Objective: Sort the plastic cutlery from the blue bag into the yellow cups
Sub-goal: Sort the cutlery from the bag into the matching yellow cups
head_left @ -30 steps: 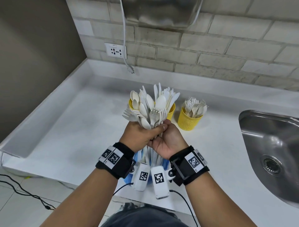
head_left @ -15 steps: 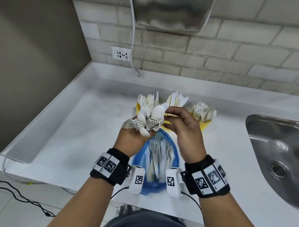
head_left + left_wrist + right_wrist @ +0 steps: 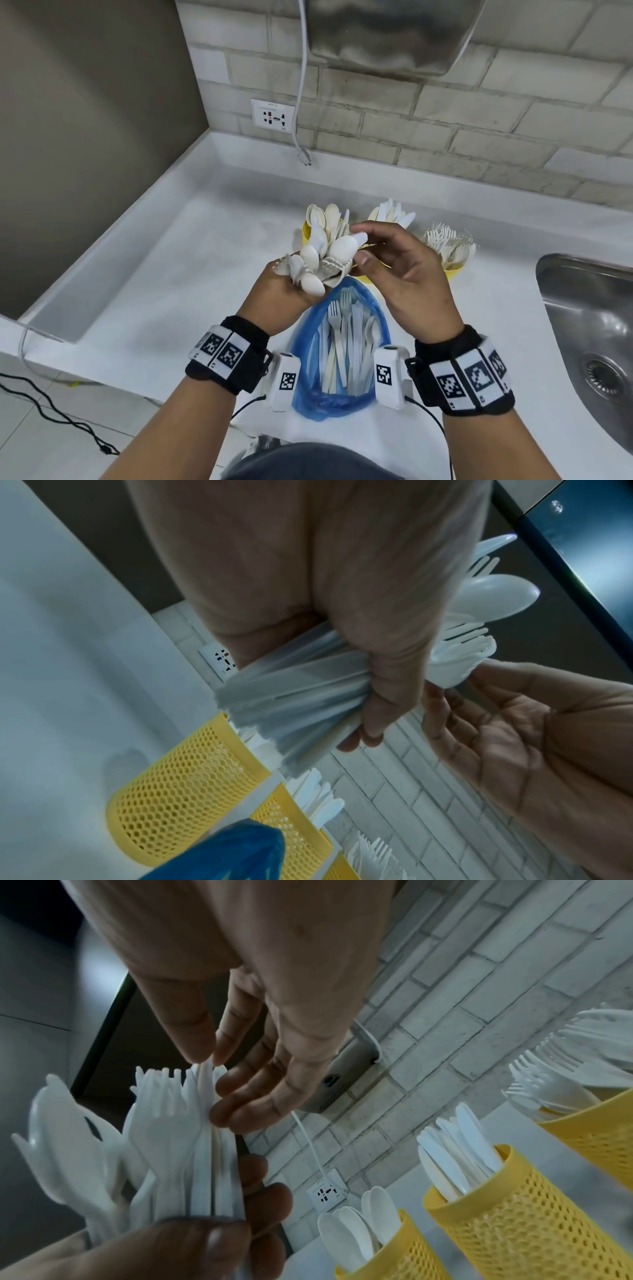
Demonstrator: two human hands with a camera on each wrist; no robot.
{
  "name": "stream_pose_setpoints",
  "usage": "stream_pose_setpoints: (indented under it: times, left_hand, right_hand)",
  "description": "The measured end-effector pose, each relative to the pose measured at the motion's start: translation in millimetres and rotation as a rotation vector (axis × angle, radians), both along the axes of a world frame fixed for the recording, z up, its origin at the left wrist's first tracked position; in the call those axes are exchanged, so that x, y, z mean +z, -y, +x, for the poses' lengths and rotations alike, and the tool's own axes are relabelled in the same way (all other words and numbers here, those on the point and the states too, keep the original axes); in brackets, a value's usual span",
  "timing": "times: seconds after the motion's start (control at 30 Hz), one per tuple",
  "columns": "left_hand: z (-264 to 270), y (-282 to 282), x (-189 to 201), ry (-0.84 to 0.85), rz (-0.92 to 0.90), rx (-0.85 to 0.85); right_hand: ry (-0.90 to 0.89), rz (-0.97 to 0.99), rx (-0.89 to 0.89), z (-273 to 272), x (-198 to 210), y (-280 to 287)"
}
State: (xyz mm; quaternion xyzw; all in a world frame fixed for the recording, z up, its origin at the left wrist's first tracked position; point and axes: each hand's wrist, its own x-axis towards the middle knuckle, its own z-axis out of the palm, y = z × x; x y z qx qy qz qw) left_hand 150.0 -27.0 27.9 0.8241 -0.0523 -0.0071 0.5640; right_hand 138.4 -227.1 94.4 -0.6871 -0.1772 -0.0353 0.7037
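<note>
My left hand (image 3: 298,279) grips a bundle of white plastic cutlery (image 3: 320,255) by the handles, held above the counter; spoons, forks and knives are mixed in it. My right hand (image 3: 359,245) pinches the serrated tip of a plastic knife (image 3: 358,236) at the bundle's top, thumb against forefinger (image 3: 205,1053). Below the hands lies the open blue bag (image 3: 380,318) with more cutlery inside. Three yellow mesh cups stand behind: one with spoons (image 3: 306,229), one with knives (image 3: 514,1221), one with forks (image 3: 452,272).
A steel sink (image 3: 589,329) is sunk into the white counter (image 3: 191,274) on the right. A wall socket (image 3: 272,113) and a hanging cable (image 3: 300,102) are on the brick wall behind. The counter's front edge runs just under my wrists.
A second ago both hands clasped the bundle together. My right hand has let go of the handles, risen to the bundle's top and pinched a knife tip; the blue bag now shows.
</note>
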Motion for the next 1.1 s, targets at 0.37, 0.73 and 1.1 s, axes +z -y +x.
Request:
stream_pose_setpoints:
  times: [0.37, 0.73, 1.1]
  left_hand:
    - [5, 13, 9, 0.038, -0.001, -0.016]
    - [-1, 16, 17, -0.049, -0.163, -0.113]
    - [-4, 11, 14, -0.158, -0.300, -0.239]
  right_hand:
    - [0.021, -0.080, 0.104, 11, 1, 13]
    - [0.110, -0.215, 0.125, 26, 9, 20]
    - [0.029, -0.086, 0.189, 37, 17, 12]
